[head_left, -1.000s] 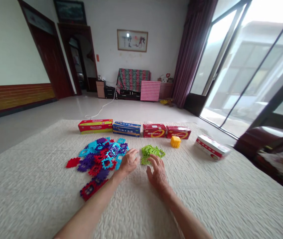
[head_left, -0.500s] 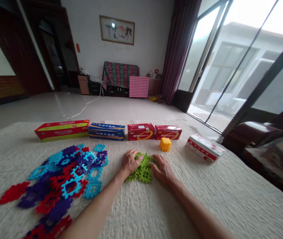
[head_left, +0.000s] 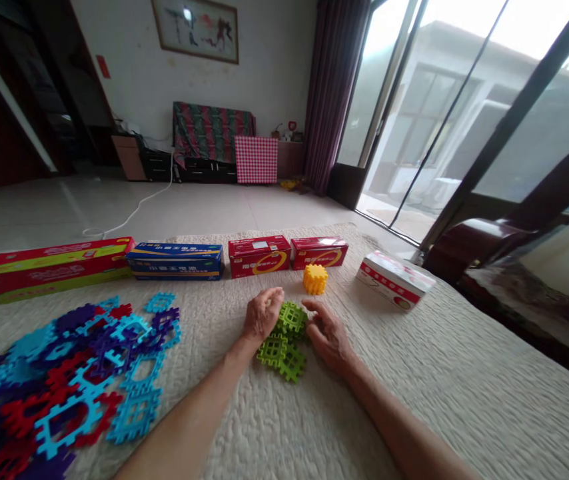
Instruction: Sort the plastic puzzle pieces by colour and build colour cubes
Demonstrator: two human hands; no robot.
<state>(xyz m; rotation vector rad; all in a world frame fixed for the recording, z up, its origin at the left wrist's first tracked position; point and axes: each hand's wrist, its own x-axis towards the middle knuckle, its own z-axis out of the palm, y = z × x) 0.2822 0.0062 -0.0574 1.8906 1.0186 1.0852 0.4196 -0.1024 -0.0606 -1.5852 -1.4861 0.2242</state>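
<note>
Room on nr side of green pcs (head_left: pixel 283 345) — yellow block (head_left: pixel 315 279), red boxes (head_left: pixel 259 257) obstruct beyond.

A framed picture (head_left: pixel 197 33) hangs on the far wall (head_left: pixel 274 73) above a patterned cloth (head_left: pixel 209 130), with a red-and-white checked cloth (head_left: pixel 256 160) draped just beside it. Across the room from us, a purple curtain (head_left: pixel 333 93) falls beside glass doors (head_left: pixel 364 110); a white cord (head_left: pixel 171 172) trails over the floor (head_left: pixel 209 207).
</note>
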